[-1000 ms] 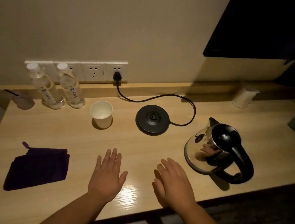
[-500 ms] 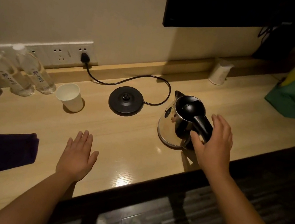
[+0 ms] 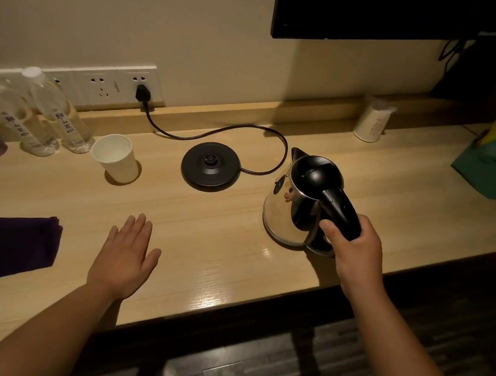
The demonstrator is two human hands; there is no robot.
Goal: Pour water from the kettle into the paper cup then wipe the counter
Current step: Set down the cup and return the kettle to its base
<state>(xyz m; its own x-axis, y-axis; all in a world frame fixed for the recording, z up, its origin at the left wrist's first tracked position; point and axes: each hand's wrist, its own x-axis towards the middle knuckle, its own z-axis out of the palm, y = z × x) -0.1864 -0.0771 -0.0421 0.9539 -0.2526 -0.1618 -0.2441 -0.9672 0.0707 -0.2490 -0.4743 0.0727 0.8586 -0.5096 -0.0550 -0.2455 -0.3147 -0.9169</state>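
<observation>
Right hand (image 3: 357, 253) has gone from just touching the handle half a second ago to wrapping it fully, fingers (image 3: 330, 230) clenched round the black grip of the kettle (image 3: 294, 209), which sits on the table (image 3: 219, 249), off its round base (image 3: 211, 165) and just to the right of it. Left hand (image 3: 124, 260) lies flat, palm down, fingers spread and grasping nothing, near the front edge. Now the relation that matters: the paper cup (image 3: 116, 158) stands upright and well apart to the left of the kettle, beyond the base, and the spout points up and left, roughly toward that side, so the carry looks like a leftward sweep across the base and its looping cord (image 3: 258, 143). The left hand is the nearer of the 2 to the cup and could steady it, I'd say. The purple cloth (image 3: 4, 247) waits at far left for the wipe. Writing? The 2 water bottles (image 3: 44, 115) behind the cup carry labels, but the print is too small to read.
</observation>
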